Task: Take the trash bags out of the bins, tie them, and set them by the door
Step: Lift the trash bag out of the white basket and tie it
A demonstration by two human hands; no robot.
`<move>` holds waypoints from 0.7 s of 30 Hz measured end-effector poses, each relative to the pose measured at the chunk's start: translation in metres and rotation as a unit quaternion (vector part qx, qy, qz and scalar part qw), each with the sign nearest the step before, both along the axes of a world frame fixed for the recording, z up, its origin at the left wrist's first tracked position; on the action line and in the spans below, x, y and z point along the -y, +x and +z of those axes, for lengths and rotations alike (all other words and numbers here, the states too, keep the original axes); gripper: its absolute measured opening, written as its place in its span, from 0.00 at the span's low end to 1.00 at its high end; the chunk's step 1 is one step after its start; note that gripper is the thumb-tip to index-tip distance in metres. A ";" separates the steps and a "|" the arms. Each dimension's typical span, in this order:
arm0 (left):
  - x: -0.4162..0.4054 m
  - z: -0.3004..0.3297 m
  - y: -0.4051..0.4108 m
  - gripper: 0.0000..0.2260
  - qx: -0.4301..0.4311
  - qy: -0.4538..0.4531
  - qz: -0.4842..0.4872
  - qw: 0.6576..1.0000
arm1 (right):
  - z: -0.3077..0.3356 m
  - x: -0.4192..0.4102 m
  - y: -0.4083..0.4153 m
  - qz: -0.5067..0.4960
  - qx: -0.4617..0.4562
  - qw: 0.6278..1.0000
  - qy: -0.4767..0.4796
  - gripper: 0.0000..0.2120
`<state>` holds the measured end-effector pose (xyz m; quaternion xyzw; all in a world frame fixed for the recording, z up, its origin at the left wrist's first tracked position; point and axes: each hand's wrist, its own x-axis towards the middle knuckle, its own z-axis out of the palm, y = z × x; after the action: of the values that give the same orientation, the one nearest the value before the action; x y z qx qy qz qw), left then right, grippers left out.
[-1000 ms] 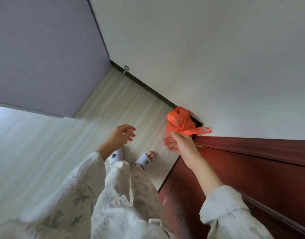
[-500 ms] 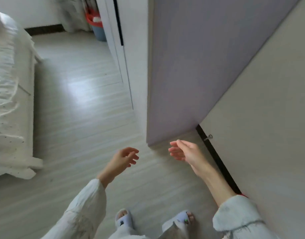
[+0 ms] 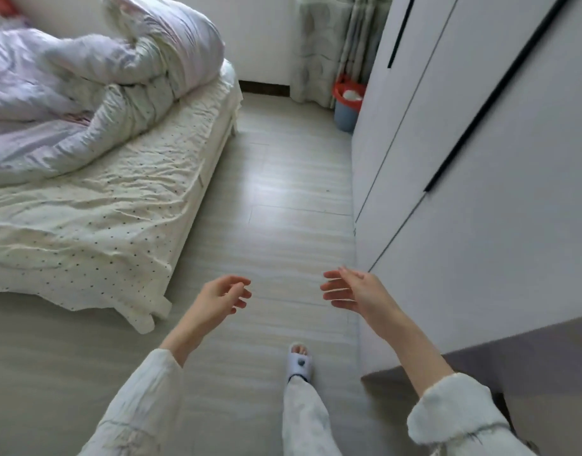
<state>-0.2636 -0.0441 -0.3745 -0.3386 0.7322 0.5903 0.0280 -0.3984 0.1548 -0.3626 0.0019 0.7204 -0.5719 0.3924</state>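
Note:
A blue bin lined with a red trash bag stands on the floor at the far end of the room, tucked between the curtain and the wardrobe corner. White rubbish shows inside it. My left hand and my right hand hover low in front of me over the floor, both empty with fingers loosely spread. They are far from the bin. The door and the orange bag are out of view.
A bed with dotted sheet and rumpled duvet fills the left. A white wardrobe with black handles lines the right. A strip of pale floor runs between them to the bin. My slippered foot is below.
My right hand held the tied orange bag by the red door one second ago and has let it go. The view swung round from the door into the bedroom; both hands are empty.

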 end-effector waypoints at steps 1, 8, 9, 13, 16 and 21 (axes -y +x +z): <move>0.014 0.001 -0.021 0.08 -0.002 -0.005 0.004 1.000 | 0.001 0.017 -0.022 0.008 -0.003 1.000 -0.008 0.17; 0.100 0.035 -0.192 0.08 -0.033 -0.040 0.014 0.999 | 0.032 0.111 -0.200 0.050 -0.046 0.998 -0.018 0.16; 0.111 0.040 -0.214 0.08 -0.037 -0.043 0.010 0.998 | 0.037 0.122 -0.224 0.054 -0.054 0.997 -0.016 0.16; 0.162 0.045 -0.292 0.09 -0.038 -0.048 0.024 0.998 | 0.049 0.167 -0.311 0.070 -0.064 0.995 -0.023 0.13; 0.202 0.035 -0.353 0.10 -0.031 -0.033 0.044 0.998 | 0.044 0.206 -0.377 0.075 -0.061 0.995 -0.021 0.13; 0.274 0.014 -0.475 0.08 -0.037 -0.008 0.046 0.998 | 0.027 0.283 -0.503 0.074 -0.062 0.995 -0.010 0.13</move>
<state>-0.7386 -0.3178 -0.3609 -0.3501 0.7207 0.5976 -0.0294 -0.9011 -0.1285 -0.3352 -0.0906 0.7361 -0.5474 0.3877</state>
